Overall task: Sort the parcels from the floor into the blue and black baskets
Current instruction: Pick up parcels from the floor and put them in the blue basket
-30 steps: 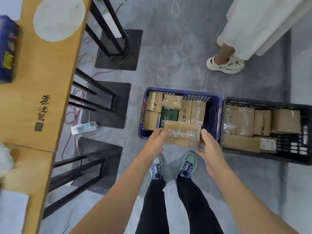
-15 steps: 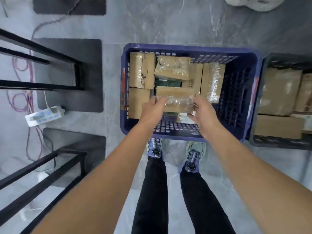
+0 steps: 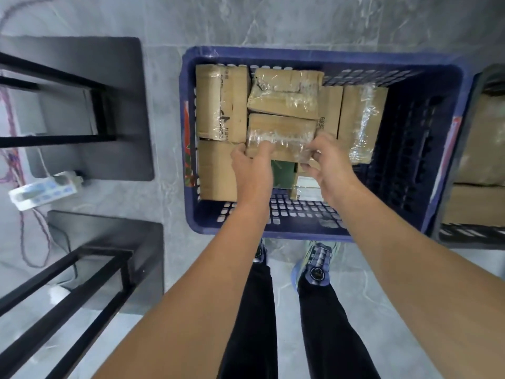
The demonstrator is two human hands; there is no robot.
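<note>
Head view: the left hand [image 3: 251,168] and right hand [image 3: 328,162] each pinch the near edge of a taped parcel [image 3: 281,132], held over the stack in the middle of the blue basket [image 3: 328,54]. Let go here, the parcel could tip toward 6 o'clock, because that edge looks unsupported over the gap.

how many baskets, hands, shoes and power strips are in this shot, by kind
baskets: 2, blue basket and black basket
hands: 2, left hand and right hand, both gripping the taped parcel
shoes: 2, left shoe and right shoe
power strip: 1
total: 7
</note>
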